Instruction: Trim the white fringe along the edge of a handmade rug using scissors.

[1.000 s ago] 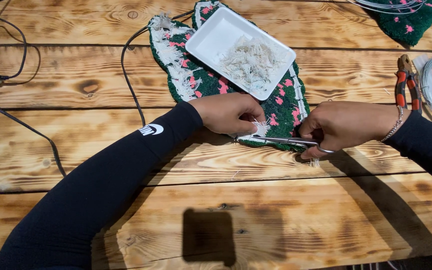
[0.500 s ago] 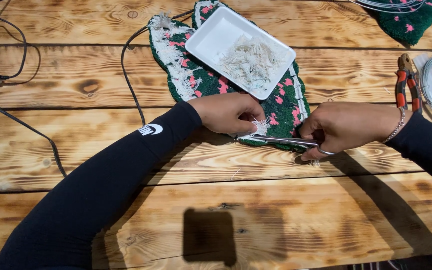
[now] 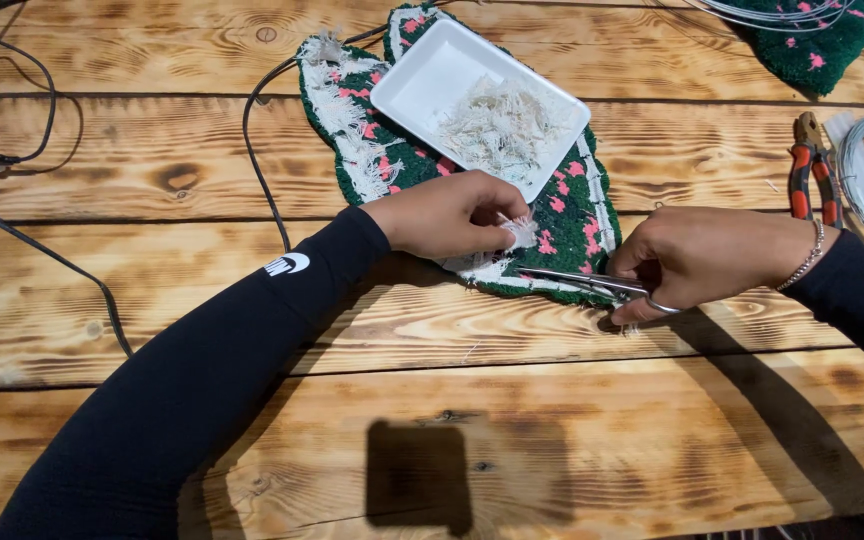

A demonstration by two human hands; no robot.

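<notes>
Green tufted piece (image 3: 572,215): on wooden surface (image 3: 152,330). Left hand (image 3: 447,215) pinches white fringe (image 3: 520,232); right hand (image 3: 702,258) grips scissors (image 3: 577,280). Tray (image 3: 422,75) holds clippings (image 3: 497,125); left border fringe untrimmed.

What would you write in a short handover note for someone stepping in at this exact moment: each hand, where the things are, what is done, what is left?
Left hand: pinching a white fringe tuft at the near edge of the green tufted piece.
Right hand: holding scissors, blades pointed at that edge.
White tray sits on the piece, holding a pile of white clippings.
Pliers lie to the right.
Done: some fringe cut, judging by the clippings.
Left: white fringe along the left edge looks untrimmed.
</notes>
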